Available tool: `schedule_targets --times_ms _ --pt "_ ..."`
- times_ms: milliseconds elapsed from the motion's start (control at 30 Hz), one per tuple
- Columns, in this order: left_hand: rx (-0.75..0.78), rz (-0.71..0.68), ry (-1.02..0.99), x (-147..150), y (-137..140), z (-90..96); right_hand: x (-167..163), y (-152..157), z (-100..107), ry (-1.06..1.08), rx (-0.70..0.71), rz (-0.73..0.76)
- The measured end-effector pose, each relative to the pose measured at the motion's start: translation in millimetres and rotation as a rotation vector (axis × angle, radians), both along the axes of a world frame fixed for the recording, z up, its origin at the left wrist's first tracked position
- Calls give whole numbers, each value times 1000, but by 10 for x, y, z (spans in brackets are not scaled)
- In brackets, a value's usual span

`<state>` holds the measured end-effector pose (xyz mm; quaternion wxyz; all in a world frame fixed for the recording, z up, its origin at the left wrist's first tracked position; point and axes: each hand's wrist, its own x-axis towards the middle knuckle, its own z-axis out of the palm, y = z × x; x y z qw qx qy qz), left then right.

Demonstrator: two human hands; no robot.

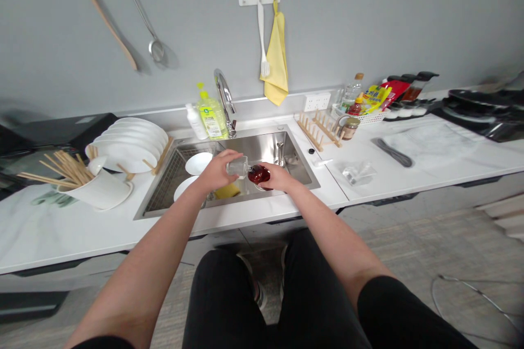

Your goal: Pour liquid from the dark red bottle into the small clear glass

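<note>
glossy bottle [258, 174], smooth metal sink [267, 144].

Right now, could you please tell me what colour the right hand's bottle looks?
The bottle looks dark red, seen in the head view.

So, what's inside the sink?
In the sink: white dishes at left, something yellow near the front, a metal fitting at right. The left hand, right hand, glass and bottle cover part of it; what lies behind them is hidden.
</note>
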<state>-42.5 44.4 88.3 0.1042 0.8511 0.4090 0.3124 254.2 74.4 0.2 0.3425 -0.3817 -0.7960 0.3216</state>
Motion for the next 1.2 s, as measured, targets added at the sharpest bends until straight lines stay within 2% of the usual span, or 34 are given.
schedule_targets --times_ms 333,1200 --pt "-6 -2 13 25 -11 66 3 17 -38 28 -8 15" --pt "-2 -39 62 43 39 150 5 -8 28 -15 17 2"
